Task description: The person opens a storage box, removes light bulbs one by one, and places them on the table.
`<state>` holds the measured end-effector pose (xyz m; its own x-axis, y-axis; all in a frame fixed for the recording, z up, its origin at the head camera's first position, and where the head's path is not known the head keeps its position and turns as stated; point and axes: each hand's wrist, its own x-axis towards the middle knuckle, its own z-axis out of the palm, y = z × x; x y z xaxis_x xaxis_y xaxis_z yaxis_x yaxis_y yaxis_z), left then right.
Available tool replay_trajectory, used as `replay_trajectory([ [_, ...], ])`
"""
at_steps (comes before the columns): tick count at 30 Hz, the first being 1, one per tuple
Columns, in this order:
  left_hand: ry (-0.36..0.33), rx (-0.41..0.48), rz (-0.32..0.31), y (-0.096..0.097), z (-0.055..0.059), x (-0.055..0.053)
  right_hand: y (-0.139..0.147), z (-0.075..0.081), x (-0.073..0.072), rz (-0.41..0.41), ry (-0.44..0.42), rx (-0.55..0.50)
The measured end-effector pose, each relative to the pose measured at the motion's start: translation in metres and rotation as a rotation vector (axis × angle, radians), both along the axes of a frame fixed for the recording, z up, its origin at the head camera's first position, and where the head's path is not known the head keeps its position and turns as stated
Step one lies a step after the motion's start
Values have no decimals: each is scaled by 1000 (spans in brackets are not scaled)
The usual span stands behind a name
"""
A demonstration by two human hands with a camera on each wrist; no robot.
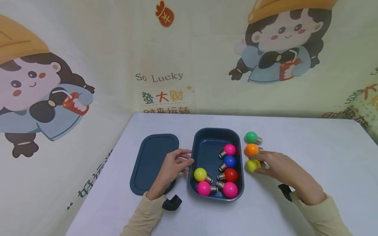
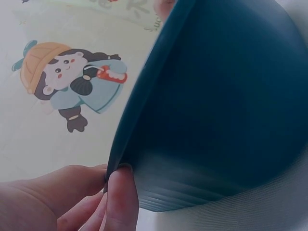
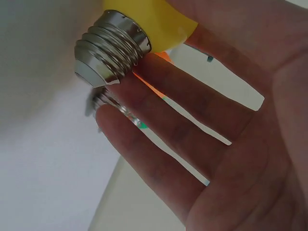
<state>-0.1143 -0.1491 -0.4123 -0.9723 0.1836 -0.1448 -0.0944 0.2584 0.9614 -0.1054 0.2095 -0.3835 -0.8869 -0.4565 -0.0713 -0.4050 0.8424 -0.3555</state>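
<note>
A dark blue plastic box [image 1: 217, 133] stands on the white table, its left rim pinched between the thumb and fingers of my left hand [image 1: 174, 165]; the left wrist view shows this hand [image 2: 62, 202] at the rim too. Inside the box lie a yellow bulb [image 1: 200, 174], a blue bulb [image 1: 229, 161], a red bulb [image 1: 231, 175] and several pink ones. Right of the box, my right hand [image 1: 276, 165] pinches another yellow light bulb [image 1: 252, 166]. Its ridged metal base [image 3: 113, 48] faces the palm side in the right wrist view, with the other fingers spread beside it.
Just behind the right hand lie an orange bulb [image 1: 252, 149] and a green bulb [image 1: 251, 137] on the white table [image 1: 310, 141]. A dark blue lid [image 1: 150, 154] lies flat left of the box. A printed cloth [image 1: 206, 65] hangs behind the table.
</note>
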Motion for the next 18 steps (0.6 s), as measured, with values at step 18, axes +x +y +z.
replay_trajectory([
  [18,8,-20,2,1,1,0,0,-13,-2,-30,140,-21],
])
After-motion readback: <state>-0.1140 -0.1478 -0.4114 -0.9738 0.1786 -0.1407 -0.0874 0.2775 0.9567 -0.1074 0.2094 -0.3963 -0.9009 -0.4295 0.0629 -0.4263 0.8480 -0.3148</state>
